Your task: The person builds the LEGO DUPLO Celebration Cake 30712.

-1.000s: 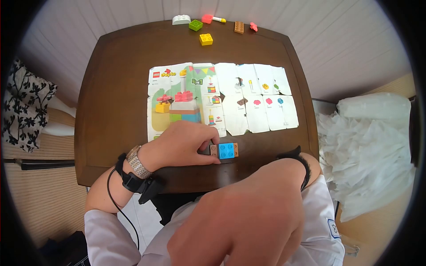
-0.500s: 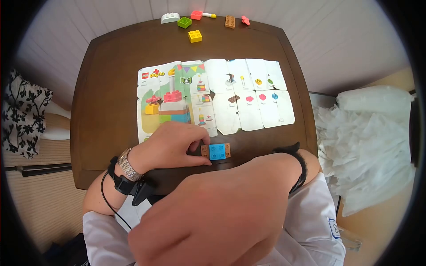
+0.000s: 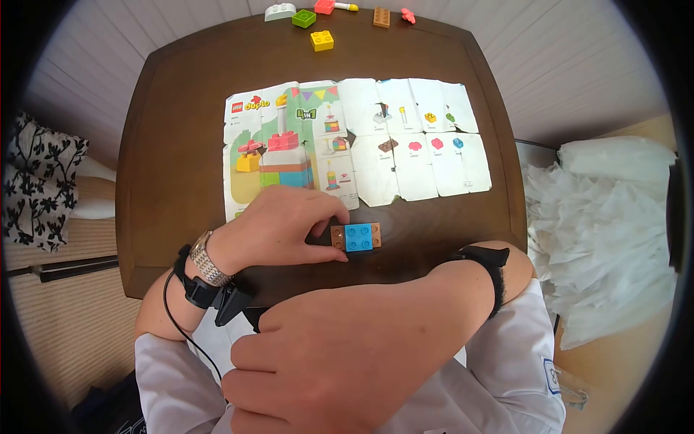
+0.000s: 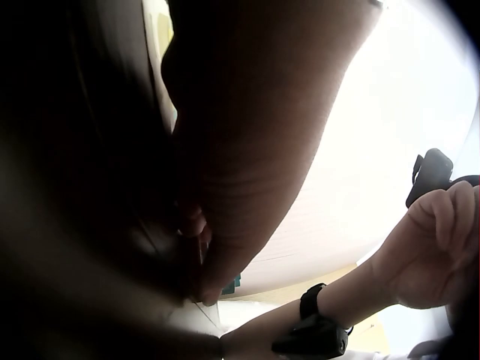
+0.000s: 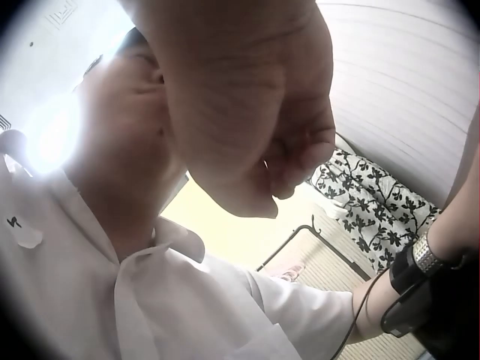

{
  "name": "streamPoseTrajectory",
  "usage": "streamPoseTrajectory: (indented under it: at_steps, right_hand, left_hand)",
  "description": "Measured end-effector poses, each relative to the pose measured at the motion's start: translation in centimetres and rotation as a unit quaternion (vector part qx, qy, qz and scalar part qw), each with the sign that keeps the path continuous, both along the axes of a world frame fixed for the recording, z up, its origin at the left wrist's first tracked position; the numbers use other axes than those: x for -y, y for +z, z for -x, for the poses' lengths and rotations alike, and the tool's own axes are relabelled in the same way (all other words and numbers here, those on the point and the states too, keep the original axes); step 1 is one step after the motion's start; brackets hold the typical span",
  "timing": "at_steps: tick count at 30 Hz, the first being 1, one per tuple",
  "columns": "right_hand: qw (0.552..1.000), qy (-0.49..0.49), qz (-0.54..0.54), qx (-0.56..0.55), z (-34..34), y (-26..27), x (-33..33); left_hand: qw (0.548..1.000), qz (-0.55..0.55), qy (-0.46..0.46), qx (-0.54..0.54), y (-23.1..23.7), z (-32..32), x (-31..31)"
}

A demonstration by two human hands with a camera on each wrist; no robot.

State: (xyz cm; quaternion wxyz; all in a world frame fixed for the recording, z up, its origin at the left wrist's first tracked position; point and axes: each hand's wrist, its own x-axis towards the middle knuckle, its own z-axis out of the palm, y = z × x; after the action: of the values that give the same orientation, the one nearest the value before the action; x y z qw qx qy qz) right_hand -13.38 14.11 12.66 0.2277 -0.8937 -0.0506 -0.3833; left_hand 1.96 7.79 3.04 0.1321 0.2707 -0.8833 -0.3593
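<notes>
In the head view my left hand [image 3: 285, 224] pinches the left end of a brown Duplo brick [image 3: 337, 238] between thumb and fingers. A blue Duplo brick [image 3: 359, 236] with studs on top sits on the middle of the brown one, leaving both brown ends showing. The left wrist view is dark, with the left hand [image 4: 240, 127] filling its middle. My right hand [image 3: 311, 362] is raised near the chest, its fingers loosely curled. In the right wrist view no object shows in the right hand [image 5: 247, 112].
An unfolded Duplo instruction sheet [image 3: 426, 166] lies just beyond the left hand. Along the table's far side are a yellow brick [image 3: 322, 40], a green brick [image 3: 304, 19], a white arched brick [image 3: 280, 12], a brown brick [image 3: 382, 18] and a pink piece [image 3: 408, 16].
The right hand has shifted lower and farther from the head camera, and its curled fingers now show. The left hand keeps its grip on the brown brick. The camera view has shifted slightly.
</notes>
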Motion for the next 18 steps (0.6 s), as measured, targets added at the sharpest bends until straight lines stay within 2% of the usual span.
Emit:
streamPoseTrajectory:
  at_steps: [2,4,14,18]
  right_hand:
    - [0.999,0.010,-0.024,0.020,0.1,0.0,-0.2]
    - [0.995,0.047,-0.026,-0.081,0.9,0.8,-0.4]
    - [0.999,0.019,-0.028,-0.027,0.8,-0.4,-0.7]
    - [0.994,0.040,-0.031,-0.094,0.8,0.2,-0.1]
  left_hand:
    - [1.000,-0.004,0.002,-0.003,0.0,0.0,-0.1]
    - [1.000,-0.004,0.001,-0.003,-0.1,0.0,-0.1]
    - [1.000,-0.001,-0.011,0.000,0.2,-0.2,0.0]
    - [1.000,0.004,-0.008,0.001,0.0,-0.3,0.0]
